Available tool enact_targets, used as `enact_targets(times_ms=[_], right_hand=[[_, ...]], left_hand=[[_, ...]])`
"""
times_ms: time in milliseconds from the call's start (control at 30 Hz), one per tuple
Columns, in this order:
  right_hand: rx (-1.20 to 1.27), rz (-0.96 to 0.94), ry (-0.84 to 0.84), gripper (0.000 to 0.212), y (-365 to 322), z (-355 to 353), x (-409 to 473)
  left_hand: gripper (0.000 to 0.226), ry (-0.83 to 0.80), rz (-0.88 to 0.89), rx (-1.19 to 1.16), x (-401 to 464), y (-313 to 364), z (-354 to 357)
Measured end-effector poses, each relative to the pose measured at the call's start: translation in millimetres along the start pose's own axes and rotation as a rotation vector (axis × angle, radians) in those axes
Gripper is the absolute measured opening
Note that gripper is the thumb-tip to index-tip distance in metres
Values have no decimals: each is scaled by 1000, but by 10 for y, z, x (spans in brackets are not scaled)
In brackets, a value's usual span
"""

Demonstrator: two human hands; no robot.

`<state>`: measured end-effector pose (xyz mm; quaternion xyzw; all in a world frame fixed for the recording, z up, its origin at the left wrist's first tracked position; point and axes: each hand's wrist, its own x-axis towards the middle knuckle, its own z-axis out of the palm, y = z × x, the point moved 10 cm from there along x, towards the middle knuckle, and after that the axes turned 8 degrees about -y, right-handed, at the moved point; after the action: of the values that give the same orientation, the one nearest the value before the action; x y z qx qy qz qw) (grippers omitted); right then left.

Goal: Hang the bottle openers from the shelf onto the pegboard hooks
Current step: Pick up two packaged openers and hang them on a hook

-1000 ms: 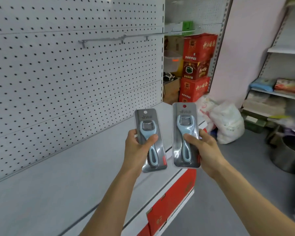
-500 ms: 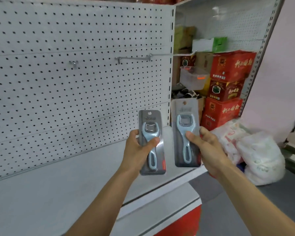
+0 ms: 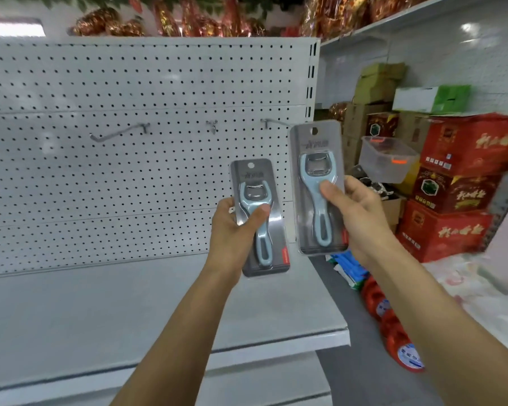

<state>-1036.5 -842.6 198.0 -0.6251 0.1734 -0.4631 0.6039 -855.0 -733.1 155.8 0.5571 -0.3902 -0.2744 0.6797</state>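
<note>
The right hand (image 3: 361,218) pinches one upright carded bottle opener (image 3: 317,189), its hang hole just below the rightmost hook (image 3: 272,122) near the pegboard (image 3: 129,177)'s right edge, while the left hand (image 3: 232,230) grips a second opener (image 3: 258,218) lower.

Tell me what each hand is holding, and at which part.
Left hand holds a packaged bottle opener at the pack's middle, thumb on the front. Right hand holds a second packaged opener, thumb on the opener's neck, fingers behind.
</note>
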Motion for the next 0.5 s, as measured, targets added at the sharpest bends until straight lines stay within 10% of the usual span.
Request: enact_targets(times_ms=[500], right_hand=[[-6, 92, -39, 12, 208, 6, 468]], left_hand=[[39, 43, 42, -1, 211, 163, -22]])
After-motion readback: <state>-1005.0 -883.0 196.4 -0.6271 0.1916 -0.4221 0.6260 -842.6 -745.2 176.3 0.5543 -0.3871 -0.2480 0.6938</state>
